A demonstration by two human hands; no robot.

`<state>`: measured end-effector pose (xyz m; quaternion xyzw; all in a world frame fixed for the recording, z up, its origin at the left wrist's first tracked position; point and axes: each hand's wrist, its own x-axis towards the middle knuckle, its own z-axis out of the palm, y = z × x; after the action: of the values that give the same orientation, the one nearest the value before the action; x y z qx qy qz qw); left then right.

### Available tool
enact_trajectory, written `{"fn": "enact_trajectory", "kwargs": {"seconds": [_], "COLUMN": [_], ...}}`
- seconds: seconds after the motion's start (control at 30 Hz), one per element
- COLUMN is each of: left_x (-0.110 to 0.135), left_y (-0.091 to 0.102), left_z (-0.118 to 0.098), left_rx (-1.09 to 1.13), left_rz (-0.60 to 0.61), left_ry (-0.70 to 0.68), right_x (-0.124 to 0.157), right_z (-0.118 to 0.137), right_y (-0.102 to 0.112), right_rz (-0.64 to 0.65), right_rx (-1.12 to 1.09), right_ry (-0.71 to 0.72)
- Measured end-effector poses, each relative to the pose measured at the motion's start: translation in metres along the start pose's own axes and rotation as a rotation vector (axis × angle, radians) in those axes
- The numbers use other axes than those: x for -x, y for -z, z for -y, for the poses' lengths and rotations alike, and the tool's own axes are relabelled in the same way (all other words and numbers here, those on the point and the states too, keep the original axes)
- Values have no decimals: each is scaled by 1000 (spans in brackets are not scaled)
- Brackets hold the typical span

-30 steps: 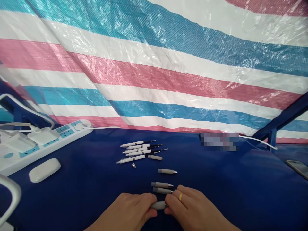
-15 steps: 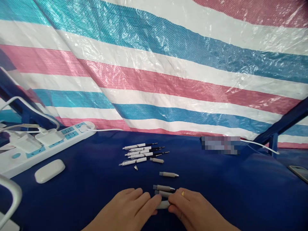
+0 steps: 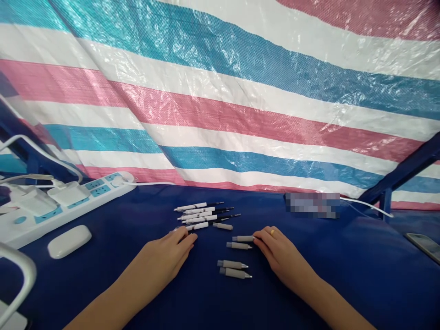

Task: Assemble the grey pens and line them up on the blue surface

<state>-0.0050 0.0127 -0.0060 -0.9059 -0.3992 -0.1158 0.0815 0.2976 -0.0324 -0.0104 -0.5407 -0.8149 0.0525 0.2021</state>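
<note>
My left hand (image 3: 168, 252) lies flat on the blue table cover, its fingers stretched over the left end of the nearest white pen (image 3: 198, 226). A small group of white pens (image 3: 201, 211) lies just beyond it. My right hand (image 3: 278, 250), with a ring on it, pinches the right end of a grey pen barrel (image 3: 242, 238) that rests on the cover. Three more grey barrels (image 3: 238, 245) (image 3: 232, 264) (image 3: 235, 273) lie in a column between my hands. Another short grey piece (image 3: 222, 226) sits beside the pens.
A white power strip (image 3: 68, 201) with plugged chargers lies at the left, with a white oval case (image 3: 68, 240) in front of it. A blurred object (image 3: 312, 204) and a white cable (image 3: 367, 206) are at the back right. A phone (image 3: 424, 243) lies at the far right. A striped tarp (image 3: 220, 114) hangs behind.
Both hands parted and moved away from me. My right hand carried the grey barrel up to the top of the column; my left hand reached over to the nearest pen.
</note>
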Motion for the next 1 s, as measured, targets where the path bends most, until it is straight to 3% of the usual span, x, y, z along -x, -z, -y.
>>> {"fn": "enact_trajectory", "kwargs": {"seconds": [0.33, 0.7, 1.0], "left_x": [1, 2, 3], "left_y": [-2, -1, -2], "left_z": [6, 12, 8], "left_rx": [72, 107, 125], "left_rz": [20, 31, -6], "left_ry": [41, 76, -27], "right_x": [3, 6, 5], "right_z": [8, 18, 15], "right_y": [2, 7, 10], "right_rz": [18, 130, 31], "right_rx": [-22, -158, -207], "right_ry": [17, -10, -74]}}
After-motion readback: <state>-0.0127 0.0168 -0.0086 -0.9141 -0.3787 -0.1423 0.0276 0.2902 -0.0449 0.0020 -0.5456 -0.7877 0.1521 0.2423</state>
